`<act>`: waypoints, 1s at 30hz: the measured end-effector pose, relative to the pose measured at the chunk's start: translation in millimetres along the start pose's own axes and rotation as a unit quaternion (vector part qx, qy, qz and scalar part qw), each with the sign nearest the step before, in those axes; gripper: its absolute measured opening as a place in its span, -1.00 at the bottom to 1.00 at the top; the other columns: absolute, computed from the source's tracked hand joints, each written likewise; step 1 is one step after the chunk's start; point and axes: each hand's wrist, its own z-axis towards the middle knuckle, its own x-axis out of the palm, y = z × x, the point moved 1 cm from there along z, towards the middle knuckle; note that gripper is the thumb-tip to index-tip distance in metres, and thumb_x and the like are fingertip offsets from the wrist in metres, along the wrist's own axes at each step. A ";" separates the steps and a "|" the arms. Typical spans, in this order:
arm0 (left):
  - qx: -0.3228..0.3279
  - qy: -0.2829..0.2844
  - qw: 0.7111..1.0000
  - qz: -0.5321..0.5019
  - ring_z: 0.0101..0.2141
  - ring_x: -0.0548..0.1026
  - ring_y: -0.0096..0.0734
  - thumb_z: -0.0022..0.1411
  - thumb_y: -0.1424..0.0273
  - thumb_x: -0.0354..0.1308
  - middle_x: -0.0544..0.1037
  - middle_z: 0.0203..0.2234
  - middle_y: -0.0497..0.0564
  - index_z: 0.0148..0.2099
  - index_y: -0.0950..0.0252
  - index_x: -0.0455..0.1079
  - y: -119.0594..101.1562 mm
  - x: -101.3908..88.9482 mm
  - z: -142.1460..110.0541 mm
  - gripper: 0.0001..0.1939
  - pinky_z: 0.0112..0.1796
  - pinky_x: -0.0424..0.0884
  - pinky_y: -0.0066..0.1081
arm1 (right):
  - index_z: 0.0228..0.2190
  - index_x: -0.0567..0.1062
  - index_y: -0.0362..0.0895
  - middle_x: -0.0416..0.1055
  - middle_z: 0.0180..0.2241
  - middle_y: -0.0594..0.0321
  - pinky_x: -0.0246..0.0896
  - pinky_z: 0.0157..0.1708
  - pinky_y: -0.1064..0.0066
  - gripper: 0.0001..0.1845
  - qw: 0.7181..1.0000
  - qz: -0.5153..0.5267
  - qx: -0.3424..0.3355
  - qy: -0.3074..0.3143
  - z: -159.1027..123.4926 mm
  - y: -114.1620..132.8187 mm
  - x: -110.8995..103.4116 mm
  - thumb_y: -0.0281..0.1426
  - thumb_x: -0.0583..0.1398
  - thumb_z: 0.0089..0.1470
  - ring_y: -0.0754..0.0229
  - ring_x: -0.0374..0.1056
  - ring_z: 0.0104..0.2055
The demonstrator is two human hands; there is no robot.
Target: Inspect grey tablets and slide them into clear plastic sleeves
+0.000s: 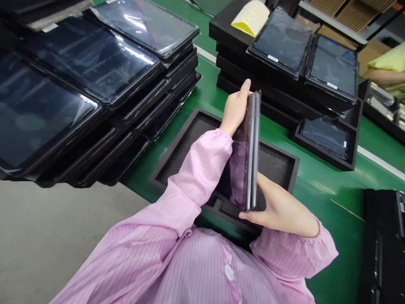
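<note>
Two tablets [242,169] are held together on edge between my hands, their thin metal sides side by side and a dark glossy screen facing left. My left hand [236,107] grips the far end, thumb stretched along the top. At the near end, my right hand [278,204] closes on the lower corner, thumb in front and fingers behind, partly hidden. Below the tablets lies a black foam tray [177,156] with recessed compartments, on the green table [329,202].
Stacked trays of film-covered tablets [91,55] stand at the left. Another stack with tablets [281,42] and a yellow paper [251,17] is at the back. Black trays [379,245] stand at the right edge. Another person's arm [384,76] shows at far right.
</note>
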 end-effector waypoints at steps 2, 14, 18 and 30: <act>-0.005 -0.001 1.000 -0.007 -0.47 0.51 -0.43 0.35 -0.02 0.12 0.29 -0.66 -0.12 -0.51 0.29 0.29 0.5 1.4 -0.9 -0.46 -0.37 0.33 -0.50 | 0.18 0.28 -0.12 0.47 0.10 0.06 0.42 0.12 0.03 -0.25 1.000 -0.006 0.003 0.003 -0.4 -0.5 -0.1 -0.31 0.36 -0.02 -0.09 0.45 0.13; 0.015 0.008 1.000 0.003 -0.41 0.52 -0.44 0.41 0.04 0.04 0.33 -0.57 -0.09 -0.42 0.31 0.36 10.0 2.6 5.1 -0.51 -0.32 0.36 -0.51 | 0.10 0.34 -0.06 0.52 -0.01 0.17 0.46 0.05 0.07 -0.34 1.000 -0.002 0.017 -0.009 -1.1 -1.3 -0.6 -0.34 0.38 -0.04 -0.03 0.50 0.01; 0.032 0.017 0.999 0.024 -0.42 0.51 -0.45 0.43 0.04 0.00 0.32 -0.57 -0.09 -0.41 0.31 0.37 10.8 2.4 6.3 -0.50 -0.31 0.37 -0.50 | 0.10 0.34 -0.09 0.51 0.01 0.15 0.45 0.06 0.08 -0.32 1.000 0.004 0.014 -0.007 -0.5 -2.1 -0.8 -0.35 0.39 -0.05 -0.03 0.50 0.03; -0.005 0.005 0.999 0.035 -0.53 0.44 -0.50 0.44 0.12 0.04 0.28 -0.66 -0.12 -0.47 0.30 0.37 -6.3 -2.7 -2.7 -0.51 -0.38 0.34 -0.52 | 0.24 0.25 -0.11 0.40 0.19 0.03 0.39 0.17 0.02 -0.14 1.000 0.020 -0.006 0.001 2.1 0.2 4.8 -0.38 0.40 -0.06 -0.09 0.40 0.20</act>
